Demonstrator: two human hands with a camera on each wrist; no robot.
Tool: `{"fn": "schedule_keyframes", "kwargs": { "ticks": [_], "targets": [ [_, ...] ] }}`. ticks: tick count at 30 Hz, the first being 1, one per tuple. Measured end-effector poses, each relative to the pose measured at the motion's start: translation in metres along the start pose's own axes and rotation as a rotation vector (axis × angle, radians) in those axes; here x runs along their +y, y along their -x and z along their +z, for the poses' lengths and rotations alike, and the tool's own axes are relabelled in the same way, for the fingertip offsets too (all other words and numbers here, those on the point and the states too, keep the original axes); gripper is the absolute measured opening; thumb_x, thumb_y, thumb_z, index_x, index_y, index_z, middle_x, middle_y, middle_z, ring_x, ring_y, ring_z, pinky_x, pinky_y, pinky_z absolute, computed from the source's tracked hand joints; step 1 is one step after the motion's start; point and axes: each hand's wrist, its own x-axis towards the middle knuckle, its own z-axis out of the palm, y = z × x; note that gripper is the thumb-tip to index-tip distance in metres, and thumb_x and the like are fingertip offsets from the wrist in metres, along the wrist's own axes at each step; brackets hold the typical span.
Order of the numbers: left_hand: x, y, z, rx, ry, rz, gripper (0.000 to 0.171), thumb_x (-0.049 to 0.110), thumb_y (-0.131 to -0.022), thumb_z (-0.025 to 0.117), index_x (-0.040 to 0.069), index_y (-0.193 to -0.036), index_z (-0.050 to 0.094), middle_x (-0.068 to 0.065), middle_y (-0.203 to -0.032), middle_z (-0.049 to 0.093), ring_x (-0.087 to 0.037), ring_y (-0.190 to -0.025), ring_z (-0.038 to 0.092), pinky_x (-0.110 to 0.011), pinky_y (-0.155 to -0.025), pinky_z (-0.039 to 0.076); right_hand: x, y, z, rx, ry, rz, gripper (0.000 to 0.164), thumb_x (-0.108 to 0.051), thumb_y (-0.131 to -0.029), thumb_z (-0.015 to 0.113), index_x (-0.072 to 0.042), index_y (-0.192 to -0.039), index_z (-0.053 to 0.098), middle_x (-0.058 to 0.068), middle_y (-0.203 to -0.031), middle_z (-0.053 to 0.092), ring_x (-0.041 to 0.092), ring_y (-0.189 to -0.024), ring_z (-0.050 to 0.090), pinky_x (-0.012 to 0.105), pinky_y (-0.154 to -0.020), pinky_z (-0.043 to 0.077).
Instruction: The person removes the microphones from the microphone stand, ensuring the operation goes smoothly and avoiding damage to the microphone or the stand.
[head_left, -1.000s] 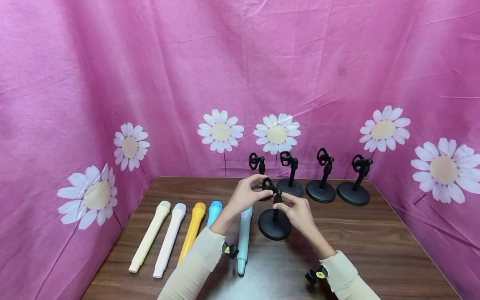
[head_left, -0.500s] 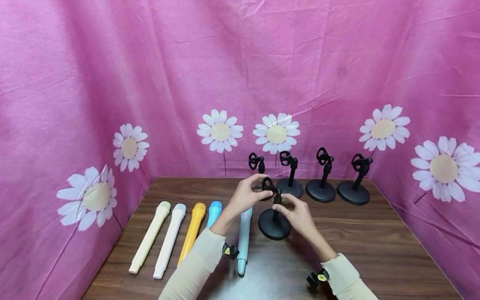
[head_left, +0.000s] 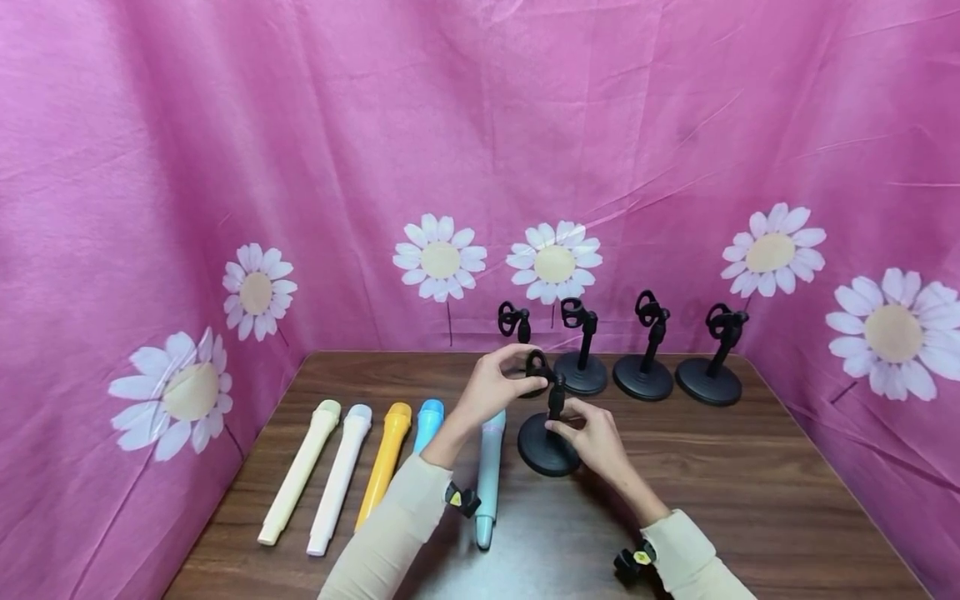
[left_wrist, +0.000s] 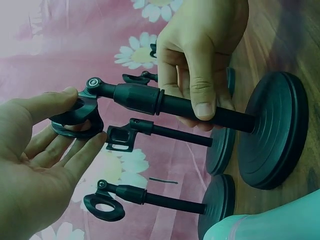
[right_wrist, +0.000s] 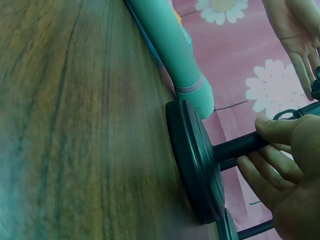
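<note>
A black tabletop microphone stand point(head_left: 542, 457) with a round base stands on the wooden table in front of me. My left hand point(head_left: 491, 390) holds its clip point(left_wrist: 75, 116) at the top, thumb on one side and fingers on the other. Lower down, my right hand point(head_left: 600, 437) pinches the pole point(left_wrist: 232, 120) between thumb and fingers, above the base point(right_wrist: 192, 160). A mint-green microphone point(head_left: 488, 475) lies just left of this stand, close to my left wrist.
Several like stands, among them one at the far right point(head_left: 708, 383), line the table's point(head_left: 750, 500) back edge. Left of my arm lie a cream microphone point(head_left: 300, 475), a white one point(head_left: 340, 483), an orange one point(head_left: 385, 458) and a blue one point(head_left: 429, 425), partly hidden. A pink flowered curtain point(head_left: 480, 125) hangs behind.
My right hand has slid a little down the pole towards the base. My left hand stays at the clip, and the stand keeps its place.
</note>
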Motion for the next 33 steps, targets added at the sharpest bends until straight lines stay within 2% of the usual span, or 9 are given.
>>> {"fn": "schedule_keyframes", "kwargs": {
  "ticks": [6, 11, 18, 23, 27, 33],
  "targets": [
    [0.006, -0.003, -0.011, 0.023, 0.024, 0.025, 0.047, 0.017, -0.093, 0.085, 0.016, -0.138, 0.070, -0.008, -0.127, 0.075, -0.021, -0.120, 0.072, -0.034, -0.099, 0.061, -0.009, -0.010, -0.003, 0.006, 0.027, -0.064, 0.021, -0.012, -0.086, 0.090, -0.014, -0.105, 0.081, -0.001, -0.096, 0.082, 0.015, -0.091, 0.077, 0.030, -0.080, 0.063],
    [0.015, -0.004, -0.022, 0.059, 0.027, 0.047, 0.052, 0.017, -0.092, 0.085, 0.015, -0.141, 0.068, -0.006, -0.127, 0.075, -0.021, -0.121, 0.072, -0.036, -0.104, 0.059, -0.021, -0.019, -0.006, 0.021, 0.031, -0.123, 0.023, -0.013, -0.086, 0.090, -0.014, -0.107, 0.081, 0.000, -0.098, 0.082, 0.014, -0.091, 0.076, 0.027, -0.079, 0.061],
    [0.026, -0.003, -0.038, 0.103, 0.022, 0.087, 0.052, 0.018, -0.092, 0.086, 0.010, -0.140, 0.068, -0.007, -0.124, 0.076, -0.021, -0.123, 0.071, -0.040, -0.112, 0.055, -0.037, -0.035, -0.004, -0.001, 0.015, -0.160, 0.023, -0.014, -0.088, 0.088, -0.012, -0.110, 0.081, -0.001, -0.099, 0.080, 0.013, -0.093, 0.077, 0.031, -0.082, 0.063],
    [0.034, -0.004, -0.051, 0.131, 0.025, 0.114, 0.046, 0.018, -0.092, 0.086, 0.012, -0.135, 0.071, -0.007, -0.122, 0.077, -0.019, -0.120, 0.072, -0.042, -0.112, 0.054, -0.049, -0.048, 0.000, 0.005, 0.005, -0.212, 0.024, -0.013, -0.088, 0.088, -0.011, -0.111, 0.081, -0.001, -0.100, 0.079, 0.014, -0.093, 0.076, 0.031, -0.081, 0.063],
    [0.040, -0.005, -0.062, 0.154, 0.035, 0.144, 0.043, 0.014, -0.091, 0.086, 0.012, -0.132, 0.073, -0.010, -0.120, 0.078, -0.020, -0.117, 0.073, -0.043, -0.111, 0.055, -0.059, -0.058, 0.005, 0.004, -0.038, -0.249, 0.023, -0.011, -0.087, 0.089, -0.007, -0.108, 0.080, 0.000, -0.099, 0.075, 0.015, -0.092, 0.074, 0.030, -0.080, 0.064],
    [0.045, -0.004, -0.076, 0.184, 0.028, 0.154, 0.041, 0.011, -0.091, 0.085, 0.013, -0.130, 0.074, -0.012, -0.119, 0.078, -0.022, -0.118, 0.074, -0.044, -0.110, 0.056, -0.069, -0.071, 0.019, 0.000, -0.086, -0.257, 0.020, -0.008, -0.086, 0.089, -0.008, -0.103, 0.080, 0.002, -0.095, 0.073, 0.018, -0.090, 0.075, 0.033, -0.082, 0.066]
  ]
}}
